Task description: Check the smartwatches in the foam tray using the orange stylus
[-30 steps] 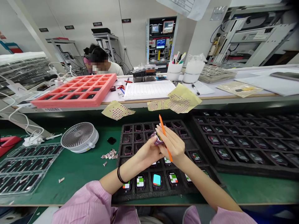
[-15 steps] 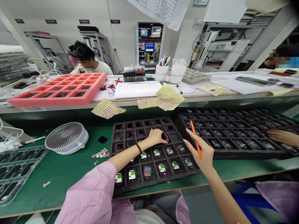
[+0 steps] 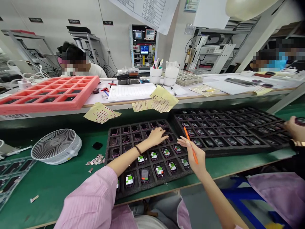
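Observation:
A black foam tray (image 3: 143, 189) of smartwatches lies in front of me on the green bench. Several watches in its two near rows, such as one smartwatch (image 3: 159, 170), show lit green and white screens; those in the far rows are dark. Over the far rows, my left hand (image 3: 156, 136) has its fingers stretched apart, with nothing visible in it. My right hand (image 3: 196, 156) grips a slim orange pen-like stick (image 3: 187, 133) near the tray's right edge, its tip pointing up. Part of the tray is hidden by my left forearm.
More foam trays of dark watches (image 3: 219, 141) run to the right, where another person's hand (image 3: 295, 128) holds a watch. To the left are a white fan (image 3: 57, 146), small paper scraps (image 3: 96, 160) and a clear tray (image 3: 16, 171). A pink foam tray (image 3: 81, 101) rests on the shelf.
My left hand has let go of a tilted watch and opened its fingers. The camera view has turned right. At the right, the other person's hand has lifted a watch.

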